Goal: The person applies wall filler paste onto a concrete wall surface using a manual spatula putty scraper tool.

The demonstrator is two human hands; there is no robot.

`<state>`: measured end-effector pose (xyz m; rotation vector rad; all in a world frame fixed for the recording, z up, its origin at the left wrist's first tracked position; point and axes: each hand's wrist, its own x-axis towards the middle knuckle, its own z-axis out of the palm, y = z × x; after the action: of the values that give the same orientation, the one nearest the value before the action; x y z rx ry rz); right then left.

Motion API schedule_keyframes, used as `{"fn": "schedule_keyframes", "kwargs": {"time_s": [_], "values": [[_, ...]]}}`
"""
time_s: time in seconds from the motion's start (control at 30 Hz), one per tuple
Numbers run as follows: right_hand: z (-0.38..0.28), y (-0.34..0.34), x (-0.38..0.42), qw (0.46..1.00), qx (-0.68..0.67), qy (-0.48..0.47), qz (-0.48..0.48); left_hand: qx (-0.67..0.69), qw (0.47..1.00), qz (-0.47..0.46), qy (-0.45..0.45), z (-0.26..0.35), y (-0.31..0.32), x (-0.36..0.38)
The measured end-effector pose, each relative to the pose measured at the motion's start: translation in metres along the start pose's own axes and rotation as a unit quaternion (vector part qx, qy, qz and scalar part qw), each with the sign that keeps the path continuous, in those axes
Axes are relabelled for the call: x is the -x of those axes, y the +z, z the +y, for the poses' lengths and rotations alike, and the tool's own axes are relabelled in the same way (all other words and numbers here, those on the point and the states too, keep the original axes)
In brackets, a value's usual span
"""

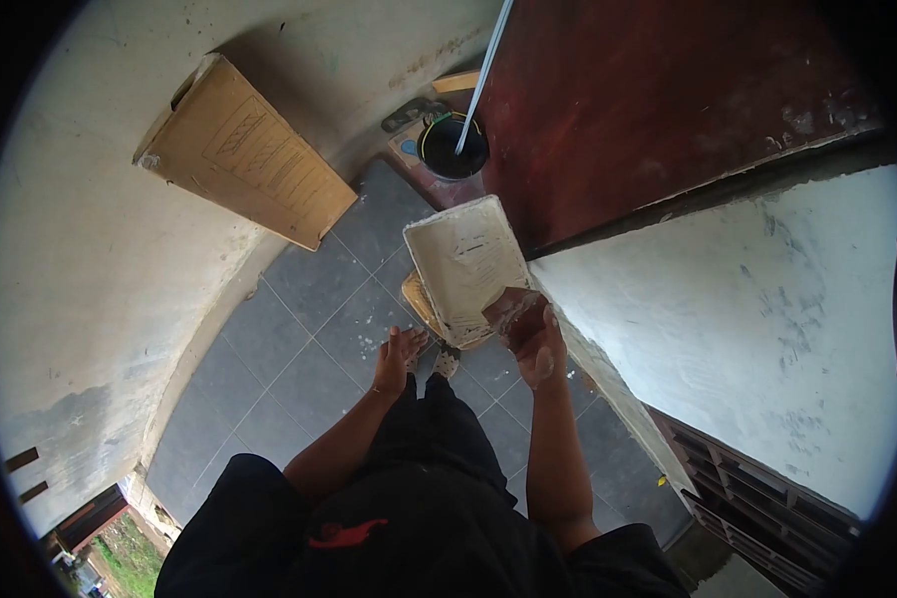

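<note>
My left hand (pixel 401 357) is held out over the tiled floor, its fingers stretched and nothing in it. In my right hand (pixel 541 351) is a reddish-brown flat piece (pixel 515 312) smeared with white, held over the lower right corner of a tray. The rectangular tray (pixel 463 254), coated inside with whitish residue, stands in front of my feet. Part of a yellowish object (pixel 419 296) shows beneath the tray's left side.
A tall cardboard box (pixel 259 149) leans at the left wall. Beyond the tray stands a black bucket (pixel 452 148) with a pale stick in it, beside a dark red panel (pixel 668 110). A whitish wall (pixel 747 289) runs along the right. White specks dot the grey floor (pixel 299 329).
</note>
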<state>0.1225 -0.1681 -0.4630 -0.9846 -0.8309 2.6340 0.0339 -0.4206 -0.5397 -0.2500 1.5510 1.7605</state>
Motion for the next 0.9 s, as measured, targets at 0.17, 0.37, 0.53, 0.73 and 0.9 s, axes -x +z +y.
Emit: {"fn": "schedule_keyframes", "kwargs": {"time_s": [0.17,0.37,0.53,0.73,0.9], "values": [[0.014,0.0,-0.004,0.998,-0.034,-0.031,0.042,-0.035,0.999,-0.018,0.018,0.019,-0.002,0.005],[0.013,0.001,0.01,0.996,-0.047,-0.07,0.032,-0.014,0.998,-0.04,0.048,0.037,-0.017,0.003],[0.005,0.011,0.025,0.992,-0.031,-0.097,0.068,-0.006,0.998,-0.043,0.05,0.052,-0.02,0.004],[-0.01,0.024,0.04,0.99,-0.04,-0.132,0.014,-0.012,0.994,-0.068,0.082,0.082,0.002,0.013],[-0.022,0.039,0.061,0.985,-0.106,-0.126,-0.05,-0.023,0.975,-0.149,0.163,0.104,0.035,0.011]]}}
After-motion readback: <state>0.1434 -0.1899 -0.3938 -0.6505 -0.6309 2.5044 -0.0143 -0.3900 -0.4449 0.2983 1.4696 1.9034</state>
